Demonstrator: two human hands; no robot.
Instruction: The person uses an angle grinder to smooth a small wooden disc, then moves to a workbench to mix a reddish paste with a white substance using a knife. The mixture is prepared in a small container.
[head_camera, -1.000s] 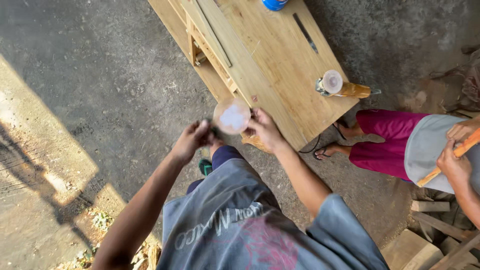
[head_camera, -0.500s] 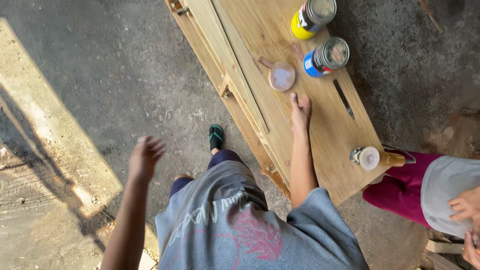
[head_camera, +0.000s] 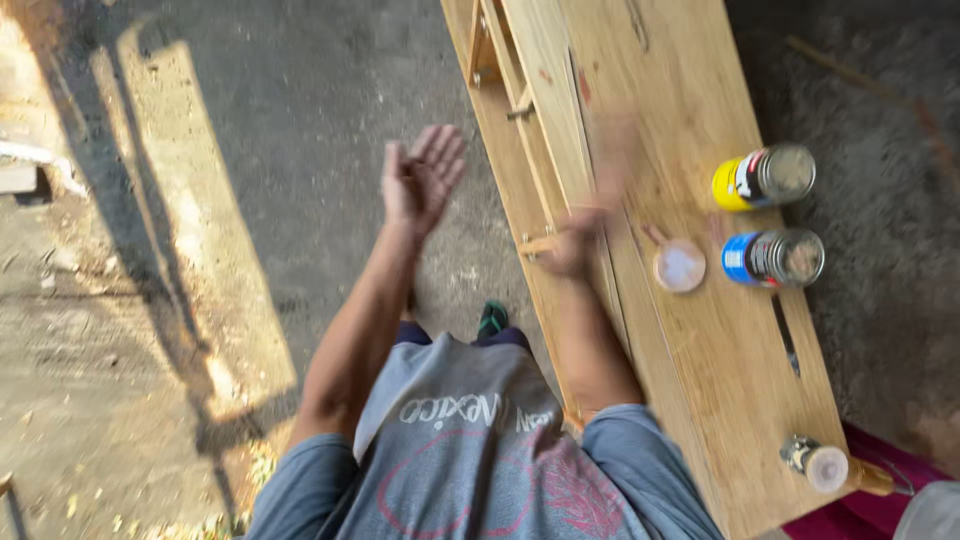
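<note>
My left hand (head_camera: 425, 180) is raised in the air over the concrete floor, palm showing, fingers apart and holding nothing. My right hand (head_camera: 590, 215) is blurred by motion above the left part of the long wooden bench (head_camera: 700, 400); nothing shows in it. A small pale round cup (head_camera: 680, 266) stands on the bench just right of that hand, apart from it. Beside the cup stand a blue can (head_camera: 775, 258) and, farther along, a yellow can (head_camera: 762, 178).
A bottle with a white cap (head_camera: 830, 468) lies near the bench's near end, and a slim dark tool (head_camera: 788, 335) lies on the boards. My green sandal (head_camera: 492, 318) shows below. Another person's magenta clothing (head_camera: 880, 455) is at the lower right.
One second ago both hands held the pale cup. It then came to rest on the bench, and both hands have since moved off it, the left lifting up over the floor.
</note>
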